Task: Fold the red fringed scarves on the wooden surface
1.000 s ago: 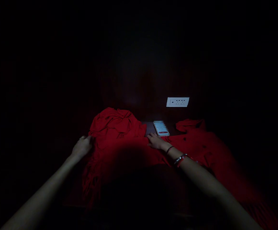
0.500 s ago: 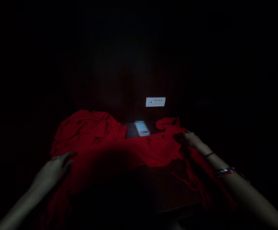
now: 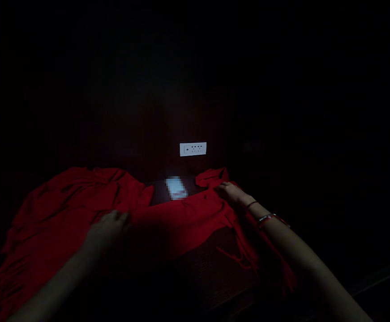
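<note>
A red fringed cloth [image 3: 177, 219] lies spread across a dark table, bunched up at the left. My left hand [image 3: 109, 226] rests on the cloth near its middle, fingers lying flat and slightly apart. My right hand [image 3: 231, 193] lies flat on the cloth's right part, fingers stretched toward the far edge; bangles and a thread sit on that wrist. Neither hand holds anything that I can make out. A lit phone [image 3: 175, 188] lies on the table just beyond the cloth, between the two hands.
The scene is very dark. A white socket plate [image 3: 192, 149] sits on the wall behind the phone. Dark wooden table surface [image 3: 211, 273] shows under the cloth's fringe at the front. The surroundings are black.
The view has swung to the right, so everything has shifted left. My left hand slid inward over the cloth toward the middle. My right hand moved out to the cloth's right part and stays flat there.
</note>
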### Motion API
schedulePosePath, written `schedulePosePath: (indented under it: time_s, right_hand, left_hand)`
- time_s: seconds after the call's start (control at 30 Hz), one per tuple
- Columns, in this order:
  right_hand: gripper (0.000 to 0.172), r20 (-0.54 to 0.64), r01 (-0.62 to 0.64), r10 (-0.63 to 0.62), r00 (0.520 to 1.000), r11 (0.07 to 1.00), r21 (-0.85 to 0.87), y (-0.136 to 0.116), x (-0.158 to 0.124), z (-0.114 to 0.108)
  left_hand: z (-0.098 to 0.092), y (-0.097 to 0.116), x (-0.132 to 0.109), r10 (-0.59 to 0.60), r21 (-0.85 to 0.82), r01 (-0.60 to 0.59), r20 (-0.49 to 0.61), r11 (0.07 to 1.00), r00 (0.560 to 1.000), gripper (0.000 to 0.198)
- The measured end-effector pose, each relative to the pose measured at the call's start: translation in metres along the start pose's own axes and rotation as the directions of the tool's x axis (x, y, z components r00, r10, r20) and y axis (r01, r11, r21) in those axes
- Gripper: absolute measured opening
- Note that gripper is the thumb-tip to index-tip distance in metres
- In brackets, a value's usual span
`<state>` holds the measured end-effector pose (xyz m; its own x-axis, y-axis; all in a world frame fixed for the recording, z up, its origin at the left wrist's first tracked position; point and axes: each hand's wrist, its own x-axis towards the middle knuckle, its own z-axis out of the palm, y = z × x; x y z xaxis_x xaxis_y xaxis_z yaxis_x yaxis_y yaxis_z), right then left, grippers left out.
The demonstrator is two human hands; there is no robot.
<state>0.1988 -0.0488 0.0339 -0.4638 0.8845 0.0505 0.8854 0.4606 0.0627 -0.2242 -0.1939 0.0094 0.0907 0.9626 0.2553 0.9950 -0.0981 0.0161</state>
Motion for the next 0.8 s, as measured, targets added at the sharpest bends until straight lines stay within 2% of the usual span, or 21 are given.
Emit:
schedulePosePath:
  time_s: [0.03,0.07,0.13,0.2,0.27,0.4,0.5,0.6,0.67,0.8]
  right_hand:
    - [0.034,0.036,-0.023,0.024,0.999,1.000,-0.021,-0.002,0.005,0.000]
    - [0.031,0.070,-0.051,0.053,0.996,0.998,-0.038,-0.004,0.009,0.002]
    - [0.026,0.103,-0.086,0.091,0.991,0.995,-0.055,-0.005,0.014,0.004]
    - [0.025,0.085,-0.092,0.096,0.992,0.995,-0.048,-0.001,0.017,0.006]
    - [0.025,0.053,-0.099,0.101,0.994,0.995,-0.033,0.008,0.016,0.003]
    - [0.026,0.000,-0.174,0.174,0.985,0.985,-0.011,0.033,0.007,-0.008]
    - [0.027,-0.008,-0.272,0.272,0.962,0.962,-0.020,0.050,-0.003,-0.014]
    - [0.028,0.008,-0.348,0.349,0.937,0.936,-0.044,0.056,-0.008,-0.015]
    - [0.028,0.036,-0.338,0.340,0.940,0.940,-0.042,0.054,-0.005,-0.014]
    - [0.035,0.072,-0.237,0.236,0.969,0.971,0.006,0.042,0.009,-0.009]
  left_hand:
    - [0.008,0.026,0.013,0.117,-0.043,-0.116,0.029,0.992,0.993,0.040]
    - [0.018,0.047,0.022,0.162,-0.071,-0.160,0.020,0.985,0.987,0.041]
    - [0.043,0.072,0.032,0.142,-0.077,-0.142,0.006,0.987,0.990,0.044]
    - [0.065,0.075,0.031,0.119,-0.113,-0.117,0.018,0.987,0.993,0.043]
    - [0.077,0.068,0.026,0.116,-0.146,-0.110,0.029,0.983,0.993,0.042]
    - [0.076,0.055,0.021,0.120,-0.163,-0.112,0.039,0.980,0.992,0.045]
    - [0.070,0.057,0.022,0.113,-0.178,-0.102,0.053,0.979,0.992,0.045]
    - [0.065,0.062,0.021,0.107,-0.197,-0.094,0.058,0.976,0.993,0.043]
    - [0.062,0.064,0.021,0.104,-0.210,-0.090,0.054,0.973,0.993,0.039]
    - [0.052,0.064,0.023,0.084,-0.228,-0.075,0.032,0.971,0.996,0.031]
